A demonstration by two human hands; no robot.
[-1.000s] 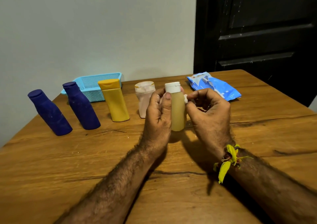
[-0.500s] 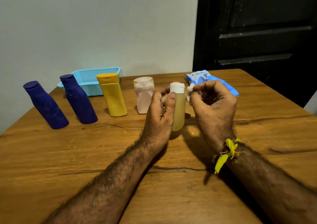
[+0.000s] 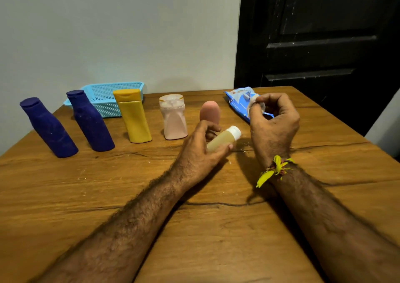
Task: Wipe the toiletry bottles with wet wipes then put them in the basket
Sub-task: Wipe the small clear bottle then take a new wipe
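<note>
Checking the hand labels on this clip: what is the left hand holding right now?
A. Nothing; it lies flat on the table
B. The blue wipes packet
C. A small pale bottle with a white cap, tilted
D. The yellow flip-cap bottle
C. The left hand grips the small pale bottle, its white cap tipped toward the right hand, which pinches a wet wipe.
</note>
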